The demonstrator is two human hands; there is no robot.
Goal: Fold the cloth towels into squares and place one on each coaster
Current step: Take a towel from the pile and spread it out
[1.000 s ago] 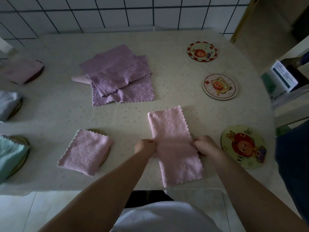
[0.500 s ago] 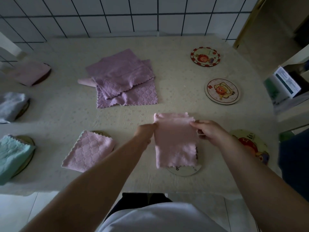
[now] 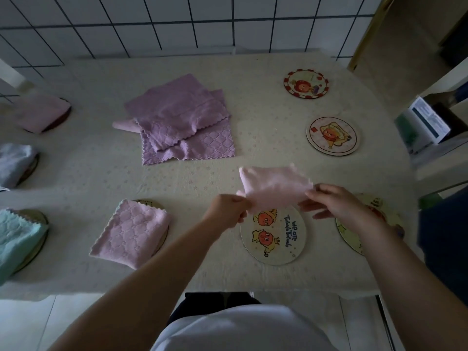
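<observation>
Open stretch of pale cream tablecloth [image 3: 83,178] across the middle, between the stack of unfolded purple cloth towels [image 3: 181,120] and the folded pink towel on its coaster [image 3: 131,233]. Round cartoon-printed coaster [image 3: 274,235] lay bare near the front edge, overhung at its far rim by a pink towel held up in both hands. Two more bare printed coasters [image 3: 331,136] along the right side, well apart. Left edge crowded with covered coasters. Tiled wall [image 3: 228,21] closed off the back.
</observation>
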